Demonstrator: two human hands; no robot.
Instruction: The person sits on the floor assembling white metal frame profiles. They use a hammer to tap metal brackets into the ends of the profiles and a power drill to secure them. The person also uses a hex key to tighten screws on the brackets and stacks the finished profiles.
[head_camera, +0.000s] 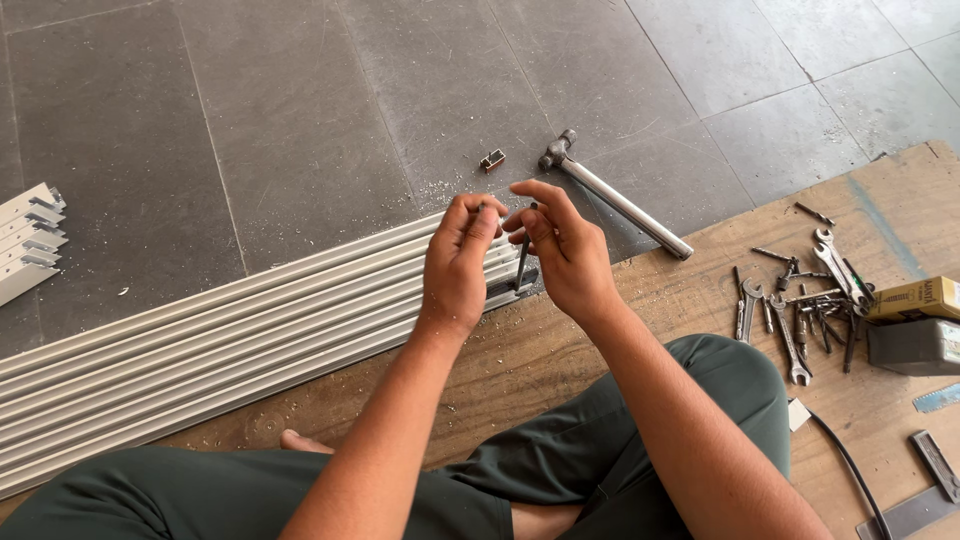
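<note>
Screwdriver (522, 262) hangs near-vertical in right hand (565, 255), tip down at aluminium profile (250, 330); left hand (458, 262) pinches something small beside it.

- Left hand (458, 262) raised at frame centre, fingers curled, fingertips pinched together.
- Right hand (560, 250) just beside it, fingers pinching, forearm running to lower right.

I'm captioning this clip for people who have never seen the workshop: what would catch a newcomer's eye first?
First, the two hands raised mid-frame: the left hand and right hand pinch a thin dark tool between the fingertips. Under them, long pale aluminium profiles stretch leftwards across the grey floor, with a hammer lying just beyond. To the right, a heap of spanners sits on the wooden board.
</note>
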